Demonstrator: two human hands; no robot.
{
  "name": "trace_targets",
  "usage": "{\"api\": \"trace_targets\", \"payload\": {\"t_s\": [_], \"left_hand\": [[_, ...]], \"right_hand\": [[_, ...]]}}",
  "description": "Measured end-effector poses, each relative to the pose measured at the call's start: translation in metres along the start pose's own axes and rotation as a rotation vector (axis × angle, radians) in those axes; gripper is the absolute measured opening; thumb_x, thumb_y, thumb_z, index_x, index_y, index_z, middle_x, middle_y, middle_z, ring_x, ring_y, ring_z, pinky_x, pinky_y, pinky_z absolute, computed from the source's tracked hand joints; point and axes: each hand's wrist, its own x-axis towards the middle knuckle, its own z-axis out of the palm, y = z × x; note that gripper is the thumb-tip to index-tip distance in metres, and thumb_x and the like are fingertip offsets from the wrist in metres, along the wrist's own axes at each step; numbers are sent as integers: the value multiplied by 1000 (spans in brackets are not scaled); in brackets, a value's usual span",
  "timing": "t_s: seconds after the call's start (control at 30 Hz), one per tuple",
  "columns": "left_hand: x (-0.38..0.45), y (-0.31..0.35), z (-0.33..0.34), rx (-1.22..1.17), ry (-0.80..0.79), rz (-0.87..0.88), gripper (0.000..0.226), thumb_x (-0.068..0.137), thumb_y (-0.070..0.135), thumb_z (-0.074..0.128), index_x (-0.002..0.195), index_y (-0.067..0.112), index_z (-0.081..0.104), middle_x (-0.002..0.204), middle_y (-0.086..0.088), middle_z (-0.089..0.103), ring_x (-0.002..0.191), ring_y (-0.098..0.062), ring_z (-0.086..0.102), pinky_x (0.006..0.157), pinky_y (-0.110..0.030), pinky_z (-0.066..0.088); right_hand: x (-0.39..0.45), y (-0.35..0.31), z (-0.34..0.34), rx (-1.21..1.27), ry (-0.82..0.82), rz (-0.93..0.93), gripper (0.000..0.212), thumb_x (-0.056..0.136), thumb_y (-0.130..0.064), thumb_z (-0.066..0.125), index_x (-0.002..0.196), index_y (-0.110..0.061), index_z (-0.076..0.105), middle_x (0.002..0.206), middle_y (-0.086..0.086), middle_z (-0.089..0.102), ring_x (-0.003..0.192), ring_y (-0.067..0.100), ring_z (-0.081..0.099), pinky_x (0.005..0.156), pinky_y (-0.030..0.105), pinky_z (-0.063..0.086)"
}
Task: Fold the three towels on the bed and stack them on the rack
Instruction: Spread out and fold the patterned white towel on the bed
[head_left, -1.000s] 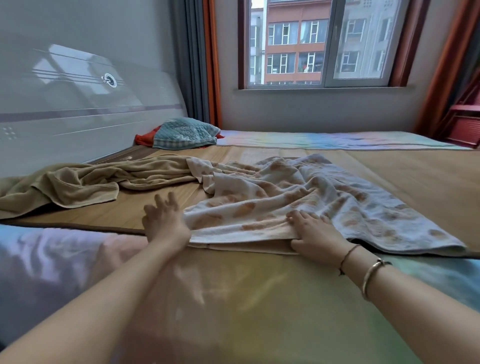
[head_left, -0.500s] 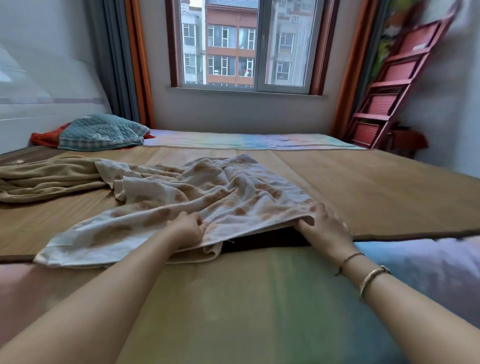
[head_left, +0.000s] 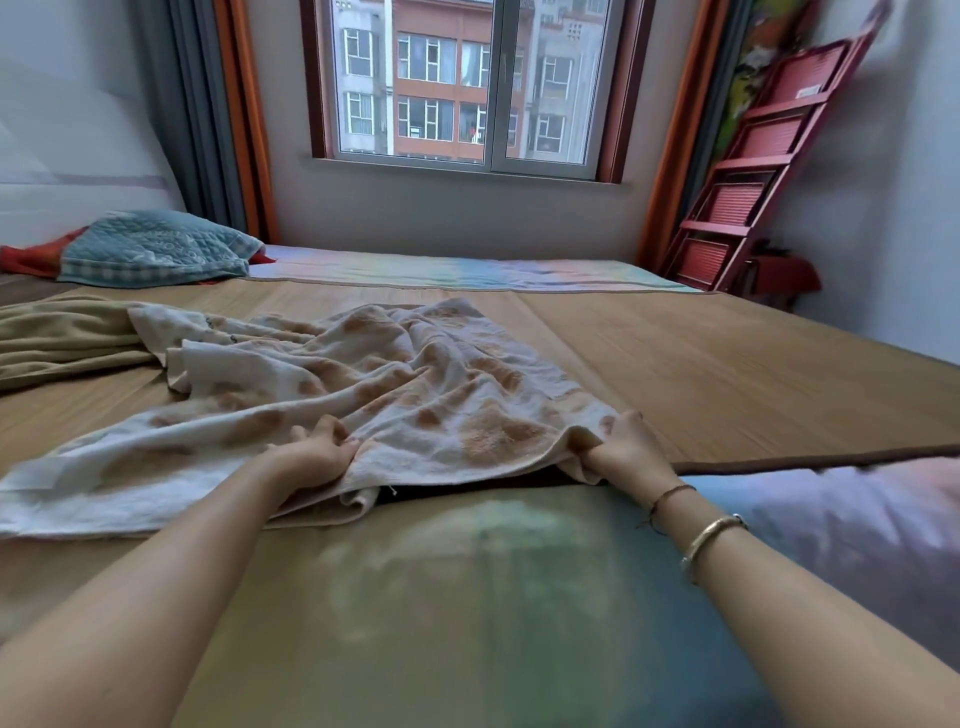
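Hands, left (head_left: 317, 449) and right (head_left: 626, 452), each grip the spotted towel's (head_left: 395, 395) near edge; lifting both evenly toward 12 o'clock should keep the fold square.

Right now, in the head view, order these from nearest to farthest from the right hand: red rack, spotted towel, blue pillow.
1. Spotted towel: gripped by the right hand.
2. Red rack: far right, against the wall.
3. Blue pillow: far left, at the headboard.

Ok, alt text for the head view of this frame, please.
Both hands, left hand and right hand, grip the near edge of a white towel with orange patches on a bamboo bed mat; a tan towel lies left, a red rack right.
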Motion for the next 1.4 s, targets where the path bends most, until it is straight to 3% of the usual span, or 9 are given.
{"api": "trace_targets", "payload": {"t_s": [0.1,0.27,0.5,0.67,0.77,0.9,1.1,1.3,1.4], "left_hand": [[-4,2,0,28,22,-24,51,94,59,32,132,25,39,141,-21,30,130,-47,33,114,-48,20],[-18,6,-2,31,31,-30,54,93,64,28,135,30,35,146,-17,26,136,-46,23,114,-50,17],[-29,3,1,70,46,-19,49,92,64,25,132,36,32,142,-11,28,132,-40,27,111,-52,21],[-43,21,3,144,107,-72,46,96,56,26,135,33,31,150,-7,19,136,-38,21,109,-56,18],[-41,35,7,104,206,64,34,98,45,34,129,35,43,148,-5,25,134,-38,24,109,-53,23],[-20,36,17,79,68,258,68,84,67,20,144,39,36,157,7,25,145,-26,21,116,-52,19],[-21,36,20,174,-48,205,59,95,62,15,150,44,4,160,12,-8,148,-24,-7,115,-59,-3],[-38,42,21,225,-28,173,62,91,69,11,148,47,-2,159,16,-12,148,-20,-9,112,-64,-6],[-42,43,21,221,0,229,60,90,71,14,146,54,4,158,18,-8,148,-23,-6,109,-69,-4]], "right_hand": [[7,-8,-6,274,139,-10,14,82,-15,62,89,-2,65,88,4,62,91,20,61,68,27,39],[13,-11,-14,168,215,-51,27,84,-5,53,110,-1,60,112,21,65,105,38,59,73,27,38],[26,31,-54,-290,343,56,28,85,-6,46,112,-11,44,105,23,62,97,39,62,73,37,43],[27,50,-43,-338,183,23,38,82,-25,56,117,-14,46,121,19,49,114,39,50,89,41,42],[30,50,-43,-217,160,-36,45,84,-31,57,123,-15,41,117,20,57,108,39,55,85,40,43],[32,50,-43,-285,-25,-226,33,91,-22,46,122,-26,36,105,17,65,97,36,62,79,39,46],[38,72,-70,-404,264,-146,38,86,2,33,116,-20,35,94,15,60,77,30,55,66,34,42],[35,81,-56,-509,261,-94,39,91,-4,33,129,-14,38,121,17,47,103,38,56,78,39,43],[33,82,-64,-624,374,-298,37,83,1,49,119,-11,46,114,16,48,102,36,51,79,40,44]]}}
